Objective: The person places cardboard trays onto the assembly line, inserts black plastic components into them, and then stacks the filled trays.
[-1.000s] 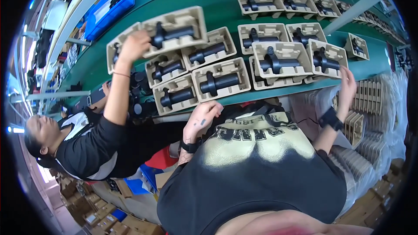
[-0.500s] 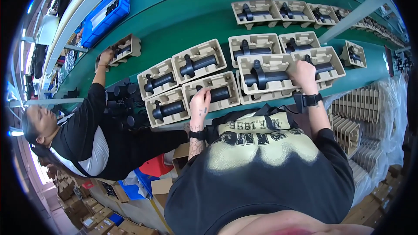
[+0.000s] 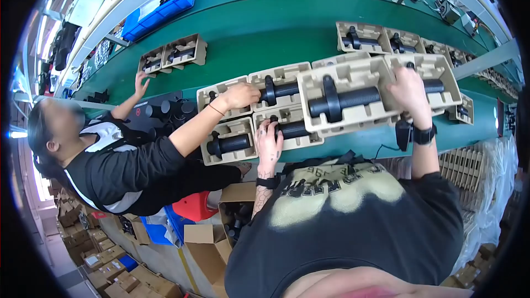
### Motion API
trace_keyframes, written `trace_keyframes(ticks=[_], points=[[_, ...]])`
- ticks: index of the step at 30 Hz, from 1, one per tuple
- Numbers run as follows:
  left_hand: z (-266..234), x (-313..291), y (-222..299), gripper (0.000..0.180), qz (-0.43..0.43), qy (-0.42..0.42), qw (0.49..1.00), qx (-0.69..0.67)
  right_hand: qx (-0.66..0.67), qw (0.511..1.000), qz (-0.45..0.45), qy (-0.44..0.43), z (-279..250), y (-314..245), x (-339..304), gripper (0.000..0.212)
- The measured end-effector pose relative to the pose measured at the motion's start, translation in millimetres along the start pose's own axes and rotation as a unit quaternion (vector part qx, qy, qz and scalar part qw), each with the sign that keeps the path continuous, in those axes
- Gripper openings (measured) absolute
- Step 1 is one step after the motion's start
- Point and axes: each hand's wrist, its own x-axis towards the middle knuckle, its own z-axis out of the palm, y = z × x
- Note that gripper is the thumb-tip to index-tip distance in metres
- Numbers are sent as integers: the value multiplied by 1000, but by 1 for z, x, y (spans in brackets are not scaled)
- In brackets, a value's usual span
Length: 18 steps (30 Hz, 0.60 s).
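Note:
My right hand is closed on the middle of a beige moulded-pulp tray, which is tilted and raised above the trays around it. In its left half lies a black ribbed cylinder with a ring clamp around it; a similar part shows in the right half. My left hand has its fingers curled over the divider of a lower tray, beside another black cylinder. The raised tray overlaps that tray's right end. Its far side hides most of the trays behind.
At my left, a co-worker's hand reaches over a filled tray; their other hand is near the bench edge. More filled trays line the green bench. A blue bin stands at far left, stacked empty trays at right.
The raised tray has come up and nearer in my right hand. The co-worker's arm has swung from the far-left tray over to the trays beside my left hand. The view has shifted.

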Motion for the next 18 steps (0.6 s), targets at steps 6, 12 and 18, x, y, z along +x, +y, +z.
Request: trace_keyframes(ticks=[6,12,18], points=[[9,8,-8,29,6,19,1000,-12,34,998,46,-30,9,32,-23,21],[24,22,-15,30,23,-4,999,28,76,983,165,-18,53,65,-77,22],[25,49,-1,23,11,-34,999,37,155,956,248,-4,96,90,-98,25]])
